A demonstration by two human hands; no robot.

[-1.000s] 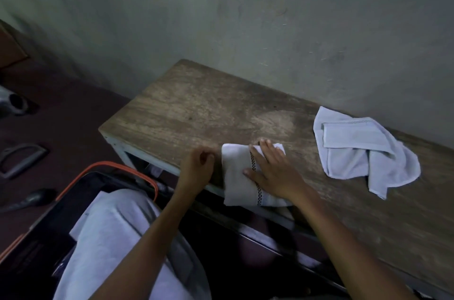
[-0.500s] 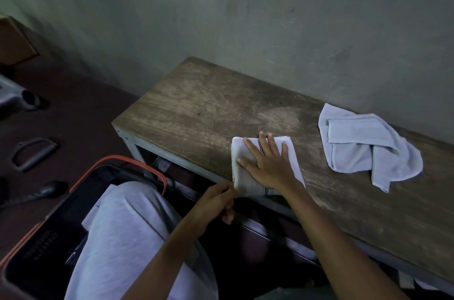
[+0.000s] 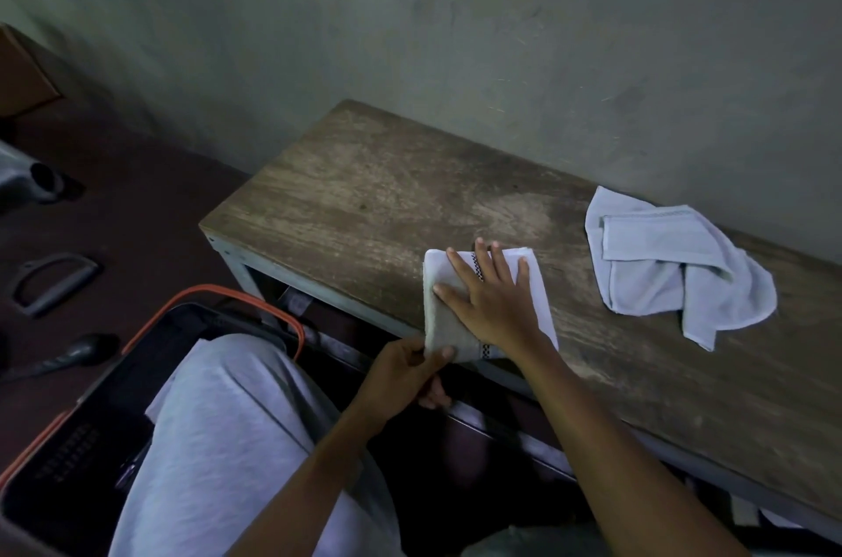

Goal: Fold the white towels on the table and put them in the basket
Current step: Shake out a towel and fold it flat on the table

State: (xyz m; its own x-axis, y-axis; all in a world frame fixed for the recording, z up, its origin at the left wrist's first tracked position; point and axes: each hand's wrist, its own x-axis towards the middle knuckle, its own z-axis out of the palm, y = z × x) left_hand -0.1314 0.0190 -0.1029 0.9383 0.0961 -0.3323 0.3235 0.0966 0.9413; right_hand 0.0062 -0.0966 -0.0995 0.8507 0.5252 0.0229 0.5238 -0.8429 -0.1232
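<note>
Near 1 crumpled towel (image 3: 660, 269), flat right hand (image 3: 490, 306) presses 1 folded towel (image 3: 439, 324), left hand (image 3: 401, 379) pinching it.

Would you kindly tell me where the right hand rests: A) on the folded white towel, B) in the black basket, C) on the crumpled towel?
A: the right hand lies flat, fingers straight, on the folded white towel at the near edge of the wooden table.

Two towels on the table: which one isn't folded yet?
The crumpled towel on the right, untouched by either hand. The folded towel with the checked stripe lies flat under the right hand.
</note>
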